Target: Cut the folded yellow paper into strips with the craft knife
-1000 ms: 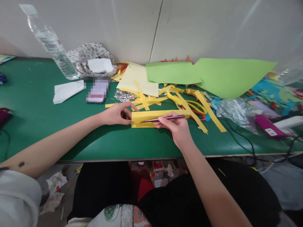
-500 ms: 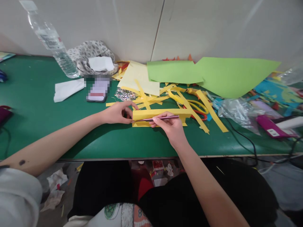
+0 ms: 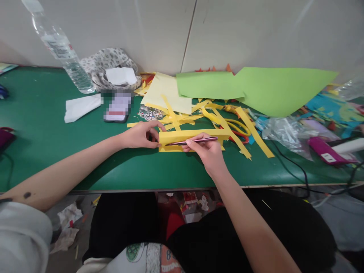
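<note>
A folded strip of yellow paper [image 3: 176, 135] lies lengthwise near the front of the green table. My left hand [image 3: 142, 135] pinches its left end between thumb and fingers. In my right hand [image 3: 206, 151] is a slim metallic-pink, pen-like tool [image 3: 203, 140], held in a writing grip almost level. The tool's dark tip points left, along the inside of the fold, close to my left thumb. Whether the tip touches the paper is too small to tell. My right fingers hide part of the paper's lower edge.
Yellow paper strips [image 3: 233, 136] and yellow-handled scissors [image 3: 239, 127] lie behind the work. Farther back are green paper sheets [image 3: 273, 89]. A phone [image 3: 118, 108] and a water bottle [image 3: 64, 53] are at the left; plastic wrap [image 3: 287, 132] and cables lie right.
My right hand and the pink tool have shifted slightly right along the paper, drawing the tip away from my left thumb. My left hand keeps its pinch in place.
</note>
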`<state>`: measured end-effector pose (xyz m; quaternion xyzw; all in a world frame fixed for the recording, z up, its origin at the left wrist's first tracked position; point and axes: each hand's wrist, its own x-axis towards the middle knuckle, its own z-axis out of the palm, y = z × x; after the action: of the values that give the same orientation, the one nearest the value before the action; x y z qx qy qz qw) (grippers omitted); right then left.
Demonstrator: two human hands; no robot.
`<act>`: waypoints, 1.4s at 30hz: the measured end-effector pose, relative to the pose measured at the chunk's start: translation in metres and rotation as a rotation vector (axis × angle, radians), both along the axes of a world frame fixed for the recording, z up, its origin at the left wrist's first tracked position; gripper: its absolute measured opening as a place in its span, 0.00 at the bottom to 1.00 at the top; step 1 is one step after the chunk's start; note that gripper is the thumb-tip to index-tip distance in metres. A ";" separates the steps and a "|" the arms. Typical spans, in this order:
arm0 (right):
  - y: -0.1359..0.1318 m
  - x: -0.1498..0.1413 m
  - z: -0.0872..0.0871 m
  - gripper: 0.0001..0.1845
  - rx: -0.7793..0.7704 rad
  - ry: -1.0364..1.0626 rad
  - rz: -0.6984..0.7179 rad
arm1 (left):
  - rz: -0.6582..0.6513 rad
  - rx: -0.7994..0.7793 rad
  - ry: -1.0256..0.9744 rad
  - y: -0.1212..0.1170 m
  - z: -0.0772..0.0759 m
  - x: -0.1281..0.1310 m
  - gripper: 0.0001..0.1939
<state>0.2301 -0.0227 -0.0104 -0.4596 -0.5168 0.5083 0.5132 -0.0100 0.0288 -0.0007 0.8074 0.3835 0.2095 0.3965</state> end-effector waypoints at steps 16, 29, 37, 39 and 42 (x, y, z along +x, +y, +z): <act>0.002 0.033 0.001 0.13 0.028 -0.022 -0.120 | 0.012 -0.007 0.004 0.000 0.000 0.001 0.20; 0.006 0.058 0.005 0.08 0.024 -0.012 -0.177 | 0.020 -0.020 0.012 -0.001 -0.001 0.000 0.20; 0.010 0.065 0.001 0.11 0.026 -0.012 -0.215 | 0.015 -0.011 0.007 0.000 -0.001 0.000 0.20; 0.011 0.069 -0.001 0.10 0.027 -0.006 -0.223 | 0.012 -0.009 0.001 0.000 -0.001 0.000 0.20; 0.012 0.076 -0.002 0.10 0.022 0.005 -0.242 | 0.014 -0.012 0.001 -0.001 0.000 0.001 0.21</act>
<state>0.3058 -0.0104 -0.0121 -0.5116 -0.4620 0.4380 0.5770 -0.0094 0.0282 -0.0009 0.8025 0.3903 0.2096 0.3997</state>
